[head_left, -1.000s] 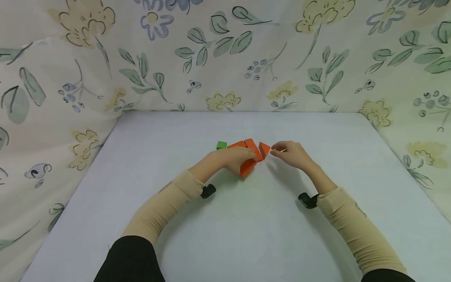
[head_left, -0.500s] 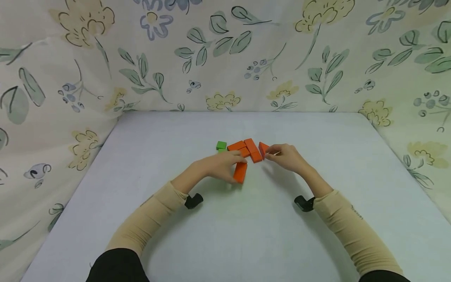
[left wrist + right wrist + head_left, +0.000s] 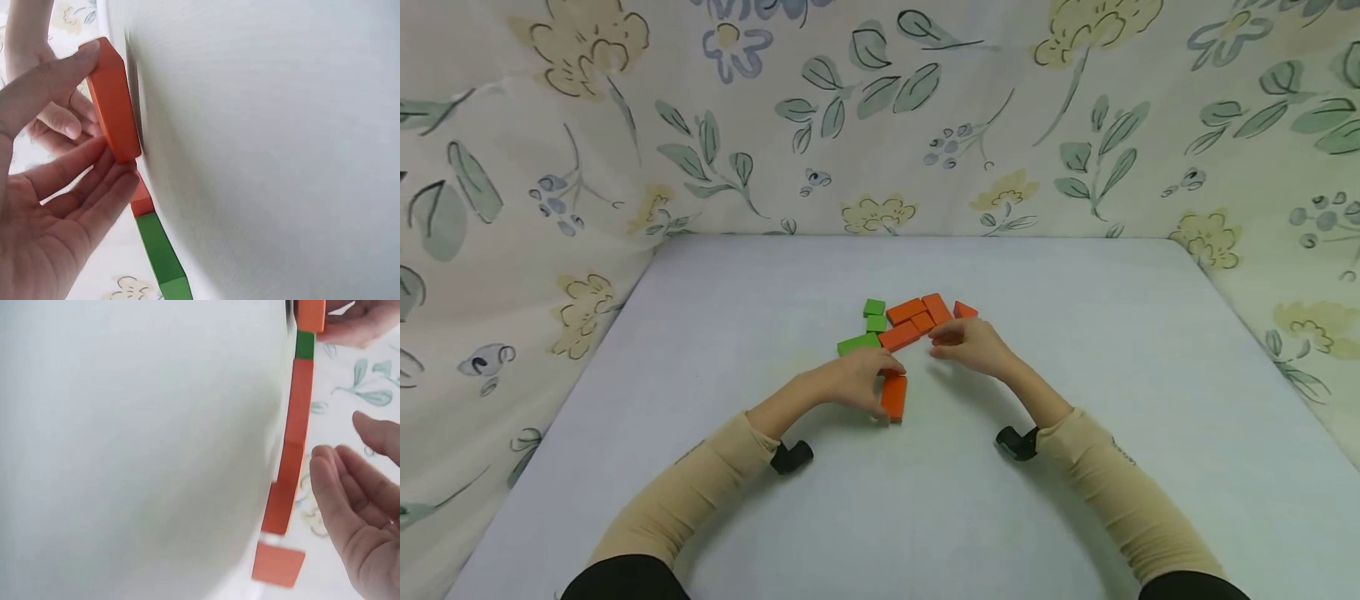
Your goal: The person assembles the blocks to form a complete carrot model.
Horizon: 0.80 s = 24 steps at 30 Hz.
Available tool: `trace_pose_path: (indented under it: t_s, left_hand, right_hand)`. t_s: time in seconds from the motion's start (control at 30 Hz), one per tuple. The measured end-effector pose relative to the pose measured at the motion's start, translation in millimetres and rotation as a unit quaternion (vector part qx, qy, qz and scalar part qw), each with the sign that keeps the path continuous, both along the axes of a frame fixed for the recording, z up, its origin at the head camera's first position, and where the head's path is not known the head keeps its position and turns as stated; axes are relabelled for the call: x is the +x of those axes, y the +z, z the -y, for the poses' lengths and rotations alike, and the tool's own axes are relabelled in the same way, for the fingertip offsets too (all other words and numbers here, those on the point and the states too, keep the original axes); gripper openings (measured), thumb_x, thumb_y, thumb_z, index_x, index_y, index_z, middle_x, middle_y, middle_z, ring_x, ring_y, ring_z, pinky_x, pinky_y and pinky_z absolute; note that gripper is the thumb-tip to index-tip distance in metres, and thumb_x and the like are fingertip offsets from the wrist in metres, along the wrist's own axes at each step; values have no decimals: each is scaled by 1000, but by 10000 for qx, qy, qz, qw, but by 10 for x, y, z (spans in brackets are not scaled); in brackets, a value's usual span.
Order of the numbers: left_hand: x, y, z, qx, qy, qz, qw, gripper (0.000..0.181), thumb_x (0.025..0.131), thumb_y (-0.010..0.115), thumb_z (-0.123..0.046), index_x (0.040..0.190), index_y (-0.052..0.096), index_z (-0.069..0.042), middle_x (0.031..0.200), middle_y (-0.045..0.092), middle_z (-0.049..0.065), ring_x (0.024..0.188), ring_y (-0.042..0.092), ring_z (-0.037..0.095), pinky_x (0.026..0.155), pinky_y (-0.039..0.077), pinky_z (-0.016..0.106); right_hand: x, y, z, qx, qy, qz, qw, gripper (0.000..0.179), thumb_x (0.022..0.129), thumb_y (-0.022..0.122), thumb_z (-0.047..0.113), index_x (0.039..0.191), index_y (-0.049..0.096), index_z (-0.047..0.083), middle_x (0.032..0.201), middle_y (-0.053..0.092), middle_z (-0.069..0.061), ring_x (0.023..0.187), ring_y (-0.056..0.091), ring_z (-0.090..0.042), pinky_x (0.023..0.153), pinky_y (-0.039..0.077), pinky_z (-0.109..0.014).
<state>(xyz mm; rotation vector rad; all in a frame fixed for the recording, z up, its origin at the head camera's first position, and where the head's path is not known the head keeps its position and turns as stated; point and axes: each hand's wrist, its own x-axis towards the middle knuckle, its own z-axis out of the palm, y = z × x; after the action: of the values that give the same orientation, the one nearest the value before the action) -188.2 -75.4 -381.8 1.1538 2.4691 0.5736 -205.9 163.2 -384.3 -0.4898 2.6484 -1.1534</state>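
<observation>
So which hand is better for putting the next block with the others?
Probably the left hand: it holds an orange block by its ends. The right hand, near the grouped orange blocks, holds nothing.

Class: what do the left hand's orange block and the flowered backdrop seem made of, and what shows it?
Orange block: probably painted wood, matte; flat color, crisp edges, though possibly plastic. Flowered backdrop: likely printed fabric, matte; soft creases show.
</observation>
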Motion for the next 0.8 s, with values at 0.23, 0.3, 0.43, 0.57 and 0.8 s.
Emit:
trace_pose_path:
  t_s: [0.23, 0.3, 0.43, 0.57, 0.8]
  left_hand:
    - [13, -57, 11, 392, 589, 185, 9973, 63, 70, 88, -21, 121, 62, 3, 115, 64, 10, 103, 57, 23, 93, 46, 33]
    - [-2, -69, 16, 553, 898, 542, 9929, 59, 72, 87, -18, 121, 63, 3, 115, 65, 10, 104, 57, 22, 92, 46, 33]
    - [-44, -95, 46, 951, 1711, 1411, 9705, 44, 77, 82, -12, 117, 67, 1, 112, 67, 7, 104, 60, 20, 91, 48, 31]
    - [-71, -120, 60, 1297, 2229, 1824, 9488, 37, 77, 80, -6, 112, 70, 1, 107, 69, 6, 96, 63, 17, 84, 50, 28]
    - [-64, -134, 29, 1366, 2412, 1862, 9426, 38, 72, 84, -3, 108, 72, -1, 103, 71, 4, 88, 62, 13, 75, 51, 23]
  right_hand:
    - [-43, -2, 302, 56, -362, 38, 9993, 45, 84, 74, 8, 121, 59, -11, 113, 65, -22, 104, 61, -34, 89, 50, -42]
    - [-56, -6, 375, 178, -487, 77, 9986, 48, 84, 75, 9, 124, 57, -11, 115, 64, -22, 106, 59, -34, 91, 49, -42]
    - [-79, -4, 507, 489, -771, 96, 9958, 48, 84, 75, 13, 121, 56, -11, 110, 62, -21, 98, 56, -30, 85, 47, -38]
    - [-103, -4, 631, 866, -994, 152, 9912, 46, 84, 77, 21, 110, 55, -9, 98, 55, -17, 84, 48, -25, 69, 40, -30]
    - [-126, -21, 781, 1659, -1145, 238, 9792, 69, 84, 75, 39, 123, 47, -11, 115, 48, -24, 89, 49, -28, 68, 42, -32]
